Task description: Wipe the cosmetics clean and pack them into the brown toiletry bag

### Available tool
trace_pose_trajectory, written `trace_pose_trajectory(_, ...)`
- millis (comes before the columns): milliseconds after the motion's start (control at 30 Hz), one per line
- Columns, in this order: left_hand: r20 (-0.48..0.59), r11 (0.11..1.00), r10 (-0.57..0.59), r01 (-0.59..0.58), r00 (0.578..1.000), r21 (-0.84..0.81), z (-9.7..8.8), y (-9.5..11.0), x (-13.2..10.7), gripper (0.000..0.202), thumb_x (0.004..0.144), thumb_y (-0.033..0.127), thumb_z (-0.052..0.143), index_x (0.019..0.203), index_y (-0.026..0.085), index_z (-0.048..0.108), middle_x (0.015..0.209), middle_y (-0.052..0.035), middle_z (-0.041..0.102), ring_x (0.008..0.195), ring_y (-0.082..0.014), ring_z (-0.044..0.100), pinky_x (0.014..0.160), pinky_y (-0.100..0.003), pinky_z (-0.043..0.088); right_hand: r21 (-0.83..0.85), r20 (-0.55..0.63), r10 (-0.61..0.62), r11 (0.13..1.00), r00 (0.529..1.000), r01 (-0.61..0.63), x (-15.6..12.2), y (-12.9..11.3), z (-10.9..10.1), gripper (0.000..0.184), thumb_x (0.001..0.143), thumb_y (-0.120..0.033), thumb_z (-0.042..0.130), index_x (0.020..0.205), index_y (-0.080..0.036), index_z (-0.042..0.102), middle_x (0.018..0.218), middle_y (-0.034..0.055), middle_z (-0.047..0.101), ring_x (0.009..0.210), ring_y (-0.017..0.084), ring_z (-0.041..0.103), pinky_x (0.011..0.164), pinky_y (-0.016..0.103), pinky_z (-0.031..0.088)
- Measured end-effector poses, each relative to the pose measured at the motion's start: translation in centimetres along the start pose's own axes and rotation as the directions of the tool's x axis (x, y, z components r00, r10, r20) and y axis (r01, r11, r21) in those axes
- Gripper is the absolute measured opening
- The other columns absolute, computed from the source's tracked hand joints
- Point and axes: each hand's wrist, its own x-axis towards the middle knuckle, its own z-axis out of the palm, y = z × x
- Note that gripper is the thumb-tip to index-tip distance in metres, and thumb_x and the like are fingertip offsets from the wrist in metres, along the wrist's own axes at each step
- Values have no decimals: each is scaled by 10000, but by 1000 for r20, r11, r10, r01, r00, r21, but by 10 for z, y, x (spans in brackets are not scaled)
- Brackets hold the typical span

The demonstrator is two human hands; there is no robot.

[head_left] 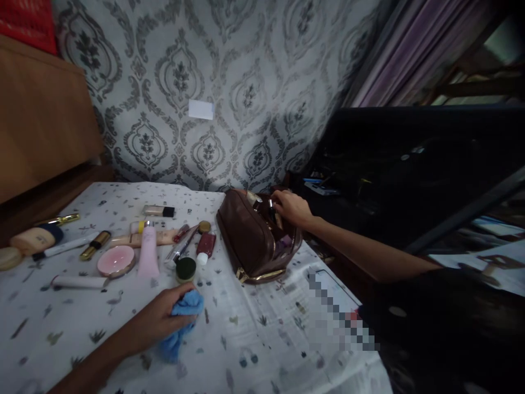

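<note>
Gripping blue cloth point(189, 303), left fingers point(184, 288) curl; dimness obscures whether right fingers point(282, 197) hold anything at the brown bag point(248, 232).

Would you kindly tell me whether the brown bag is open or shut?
Open: the brown bag gapes at the top, items show inside, and the right hand is at its mouth.

A brown, smooth-sided bag point(245, 232) sits just right of the scene's middle, its top gaping and its gold-coloured zip undone, with a zip pull hanging at the near left corner. Inside the bag, toward its far right, a slim, dark container point(270, 206) stands tilted; its details are too small to read. Near and left of the bag, apart from it, a soft blue cloth point(192, 302) is crumpled, its lower end drooping.
</note>
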Motion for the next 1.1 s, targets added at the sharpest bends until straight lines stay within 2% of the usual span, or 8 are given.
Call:
trace_pose_trajectory(267, -14, 987, 56, -58, 998, -147, -4, -2, -1, 297, 757, 374, 708, 873, 172, 525, 751, 37, 470, 727, -136, 499, 691, -246, 435, 96, 23, -28, 995, 999, 26, 3, 4, 1, 330, 982, -327, 459, 1160, -170, 689, 1180, 138, 660, 949, 242, 639, 643, 305, 398)
trace_pose_trajectory(400, -60, 962, 59, -73, 996, -265, -12, 0, -1, 342, 734, 390, 755, 860, 173, 523, 790, 12, 549, 764, -162, 587, 712, -267, 471, 115, -253, -99, 985, 962, 131, 8, 6, 20, 256, 925, -305, 572, 1044, -176, 758, 1209, 150, 656, 1004, 259, 626, 720, 338, 460)
trace_pose_trajectory(533, -307, 965, 109, -175, 945, -195, -34, 6, -3, 323, 739, 396, 747, 890, 170, 573, 798, 1, 590, 753, -167, 603, 710, -272, 487, 234, -435, -264, 890, 861, 391, -13, -15, 28, 175, 900, -255, 606, 836, -188, 754, 1035, 93, 725, 968, 225, 643, 812, 327, 490)
trace_pose_trajectory(667, -683, 967, 251, -143, 686, 212, -79, 3, -11, 210, 814, 349, 634, 924, 181, 573, 815, -2, 602, 752, -170, 592, 719, -273, 482, 371, -603, -286, 726, 745, 578, -47, -50, 13, 296, 947, -401, 556, 762, -207, 682, 830, 79, 702, 778, 189, 638, 681, 313, 479)
trace_pose_trajectory(733, -796, 897, 361, 53, 487, 439, -106, -5, -21, 175, 837, 296, 577, 972, 184, 564, 838, -16, 616, 775, -187, 592, 749, -291, 483, 425, -672, -248, 643, 698, 637, -63, -68, 4, 367, 951, -464, 543, 702, -208, 629, 768, 78, 674, 723, 177, 618, 640, 306, 460)
trace_pose_trajectory(800, -825, 789, 421, 296, 377, 538, -131, -17, -33, 206, 836, 207, 520, 1034, 172, 565, 915, -57, 648, 869, -222, 617, 828, -327, 486, 462, -712, -242, 546, 660, 698, -79, -87, 0, 363, 935, -440, 590, 658, -205, 574, 728, 67, 646, 693, 161, 594, 625, 290, 448)
trace_pose_trajectory(933, -827, 450, 332, 694, 453, 562, -161, -46, -51, 357, 792, 96, 460, 1131, 160, 552, 1036, -115, 668, 1020, -255, 614, 888, -342, 482, 540, -705, -343, 309, 621, 783, -113, -130, 11, 329, 977, -357, 531, 693, -193, 558, 725, 45, 617, 706, 151, 564, 659, 267, 456)
trace_pose_trajectory(1100, -823, 412, 260, 713, 504, 567, -174, -62, -52, 149, 770, 136, 481, 876, 203, 562, 757, -43, 649, 852, -276, 620, 762, -349, 492, 622, -649, -427, 177, 629, 762, -142, -190, 48, 330, 972, -346, 543, 690, -176, 562, 718, 46, 634, 741, 159, 569, 688, 256, 452)
